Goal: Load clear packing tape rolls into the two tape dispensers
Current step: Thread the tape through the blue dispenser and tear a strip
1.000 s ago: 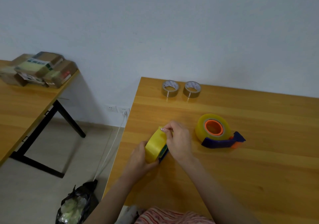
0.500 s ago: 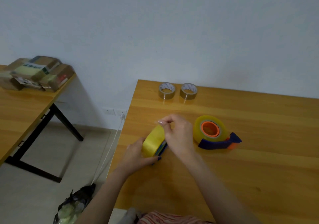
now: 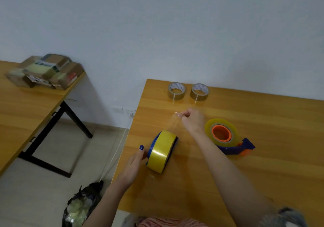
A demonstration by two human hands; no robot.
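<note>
Left hand grips the roll in its dispenser, right hand pinches the clear strip drawn off it.

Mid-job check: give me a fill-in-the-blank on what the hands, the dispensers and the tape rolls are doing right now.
The right hand pinches the end of a clear strip pulled off the ___ tape roll. The left hand holds that roll's ___ dispenser. The other dispenser lies on the table with an ___ core. Near the far edge sit ___ brown tape rolls.
Missing: yellow; blue; orange; two.
</note>
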